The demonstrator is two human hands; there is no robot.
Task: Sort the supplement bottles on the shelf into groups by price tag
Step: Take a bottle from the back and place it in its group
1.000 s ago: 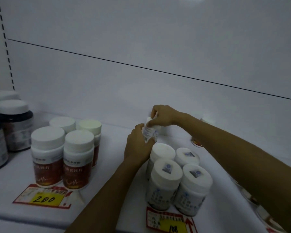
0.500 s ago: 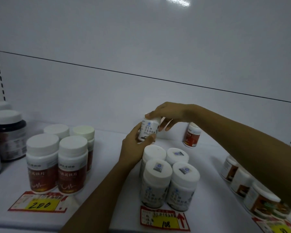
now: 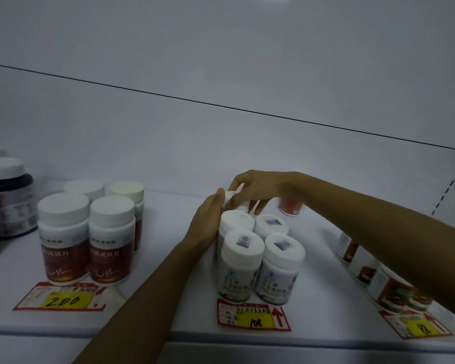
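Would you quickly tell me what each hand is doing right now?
Left hand: closed on the white bottle, from its side.
Right hand: closed on that bottle, from above.

The white round-capped plastic bottles [image 3: 260, 264] look smooth and slightly glossy, with matt lids. The red-and-yellow paper price tag [image 3: 254, 315] lies flat and dull on the smooth, satin white shelf [image 3: 168, 232]. The dark plastic jar [image 3: 9, 203] shines faintly.
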